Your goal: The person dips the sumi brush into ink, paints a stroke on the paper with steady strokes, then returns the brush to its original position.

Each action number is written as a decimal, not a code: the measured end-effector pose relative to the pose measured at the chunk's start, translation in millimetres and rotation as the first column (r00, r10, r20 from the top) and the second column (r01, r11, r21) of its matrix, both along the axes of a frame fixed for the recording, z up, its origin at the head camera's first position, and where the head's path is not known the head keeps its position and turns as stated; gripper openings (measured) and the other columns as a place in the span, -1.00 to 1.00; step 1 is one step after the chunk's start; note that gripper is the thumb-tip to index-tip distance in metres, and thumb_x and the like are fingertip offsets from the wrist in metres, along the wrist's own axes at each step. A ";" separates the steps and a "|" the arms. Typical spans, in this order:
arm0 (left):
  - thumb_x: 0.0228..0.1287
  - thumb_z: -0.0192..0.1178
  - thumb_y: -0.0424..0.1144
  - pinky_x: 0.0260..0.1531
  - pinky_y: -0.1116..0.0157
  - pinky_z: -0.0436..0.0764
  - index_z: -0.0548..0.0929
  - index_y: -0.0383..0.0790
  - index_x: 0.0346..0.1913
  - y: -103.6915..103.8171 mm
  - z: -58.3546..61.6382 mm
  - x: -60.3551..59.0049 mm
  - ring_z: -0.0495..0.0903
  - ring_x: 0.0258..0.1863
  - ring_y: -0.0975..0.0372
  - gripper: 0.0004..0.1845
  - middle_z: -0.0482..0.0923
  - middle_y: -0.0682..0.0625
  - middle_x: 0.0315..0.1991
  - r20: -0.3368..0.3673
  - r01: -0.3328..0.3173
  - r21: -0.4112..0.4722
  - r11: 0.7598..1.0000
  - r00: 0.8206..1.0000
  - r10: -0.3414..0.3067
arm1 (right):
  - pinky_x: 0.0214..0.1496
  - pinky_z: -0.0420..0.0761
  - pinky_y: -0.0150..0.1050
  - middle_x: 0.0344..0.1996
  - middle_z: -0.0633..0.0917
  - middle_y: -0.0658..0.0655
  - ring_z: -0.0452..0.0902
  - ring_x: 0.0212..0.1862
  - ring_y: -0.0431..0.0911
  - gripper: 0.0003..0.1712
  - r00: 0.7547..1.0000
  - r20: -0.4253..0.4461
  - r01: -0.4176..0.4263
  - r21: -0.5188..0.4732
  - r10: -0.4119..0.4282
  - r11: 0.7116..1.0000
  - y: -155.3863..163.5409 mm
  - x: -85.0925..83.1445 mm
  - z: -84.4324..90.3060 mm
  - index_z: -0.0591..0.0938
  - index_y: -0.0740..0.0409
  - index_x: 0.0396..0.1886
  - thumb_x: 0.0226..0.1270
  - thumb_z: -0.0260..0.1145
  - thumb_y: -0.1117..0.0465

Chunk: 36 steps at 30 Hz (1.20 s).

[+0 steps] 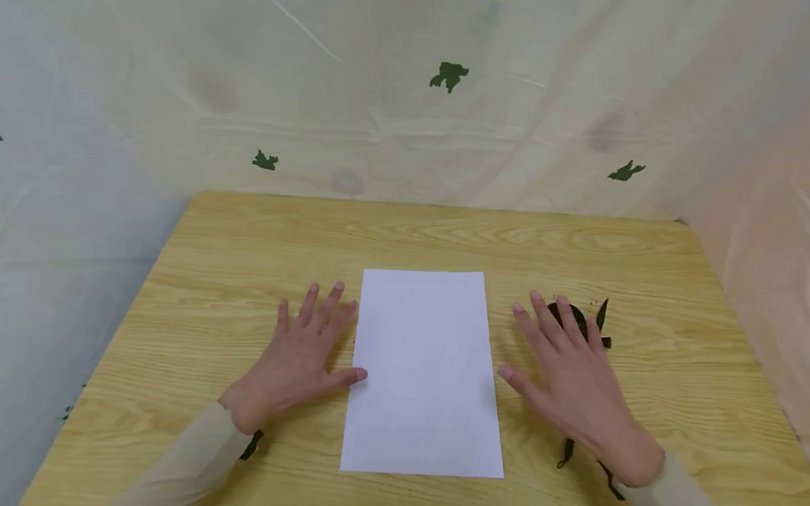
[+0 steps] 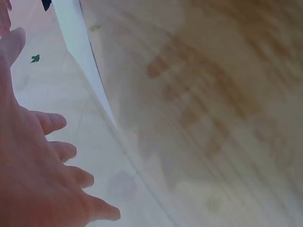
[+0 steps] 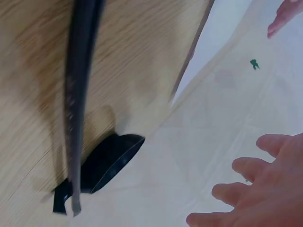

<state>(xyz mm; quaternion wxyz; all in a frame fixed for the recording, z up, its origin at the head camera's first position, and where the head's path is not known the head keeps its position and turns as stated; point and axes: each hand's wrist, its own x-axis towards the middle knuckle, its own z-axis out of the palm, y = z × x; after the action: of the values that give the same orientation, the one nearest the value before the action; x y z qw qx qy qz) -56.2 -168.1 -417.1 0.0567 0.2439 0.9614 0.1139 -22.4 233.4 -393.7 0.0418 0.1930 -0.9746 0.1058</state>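
A blank white sheet of paper lies lengthwise on the wooden table, between both hands. My left hand is held palm down at its left side, fingers spread, with the thumb tip overlapping the left edge in the head view. In the left wrist view, that hand hovers above the table and casts a shadow. My right hand spreads palm down on the right, holding nothing. It partly covers a black, round, shallow object. The right wrist view shows this black object on the table, its kind unclear.
The wooden table meets pale sheeting with green bird-shaped patches at the back and sides. A long dark strip crosses near the right wrist camera. Small black strap-like pieces show below the right hand.
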 end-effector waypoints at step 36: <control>0.23 0.27 0.43 0.35 -0.46 0.09 0.24 -0.14 0.62 3.2 -10.7 1.4 -0.03 0.60 -0.25 0.07 -0.03 -0.17 0.67 0.111 0.143 -0.059 0.988 0.985 -0.135 | 0.62 -0.18 0.21 0.61 0.24 0.17 -0.10 0.66 0.05 -0.14 0.986 -0.116 -0.130 -0.101 0.118 0.986 108.2 8.6 -17.9 0.32 -0.01 0.62 0.45 0.32 -0.21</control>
<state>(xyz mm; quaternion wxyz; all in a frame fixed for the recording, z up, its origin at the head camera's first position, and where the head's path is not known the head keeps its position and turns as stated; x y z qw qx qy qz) -54.9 -165.0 -427.8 0.1240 0.3019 0.9409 0.0905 -13.8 341.7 -411.6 0.0991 0.2563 -0.9497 0.1500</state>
